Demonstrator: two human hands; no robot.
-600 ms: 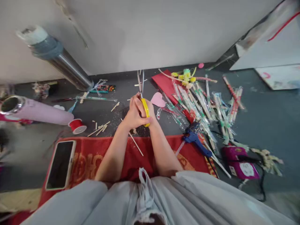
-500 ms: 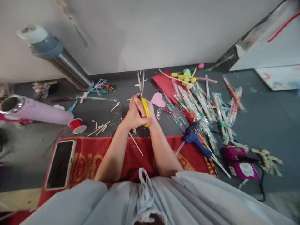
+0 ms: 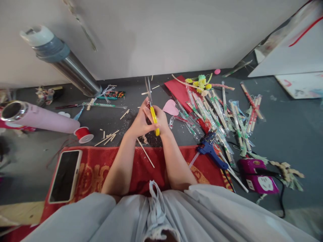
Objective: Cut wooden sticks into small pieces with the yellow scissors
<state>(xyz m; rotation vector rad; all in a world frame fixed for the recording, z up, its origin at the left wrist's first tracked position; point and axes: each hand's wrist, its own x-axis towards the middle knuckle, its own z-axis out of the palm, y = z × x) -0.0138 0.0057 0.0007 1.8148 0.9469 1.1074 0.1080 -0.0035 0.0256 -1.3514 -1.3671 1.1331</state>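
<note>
Both hands meet over the grey table at the centre of the head view. My right hand (image 3: 162,120) is closed around the yellow handle of a pair of scissors (image 3: 154,121). The blades point away from me, tilted slightly left and nearly together. My left hand (image 3: 141,121) is curled against the scissors, its thumb reaching across to the yellow handle; what its fingers hold, if anything, is hidden. A pink paper heart (image 3: 171,107) lies just right of my right hand. Below the hands, a thin wooden stick (image 3: 145,153) rests partly on the red towel (image 3: 94,169).
Cut stick pieces (image 3: 108,137) and a red ribbon spool (image 3: 84,135) lie left, near a pink bottle (image 3: 47,117) and a steel flask (image 3: 75,70). A phone (image 3: 65,176) rests on the towel. Rightward are wrapped sticks (image 3: 214,114), a blue glue gun (image 3: 210,153) and a purple power socket (image 3: 259,176).
The scissor blades have come closer together and tilted left. My left hand has shifted slightly left and its fingers show more beside the blades.
</note>
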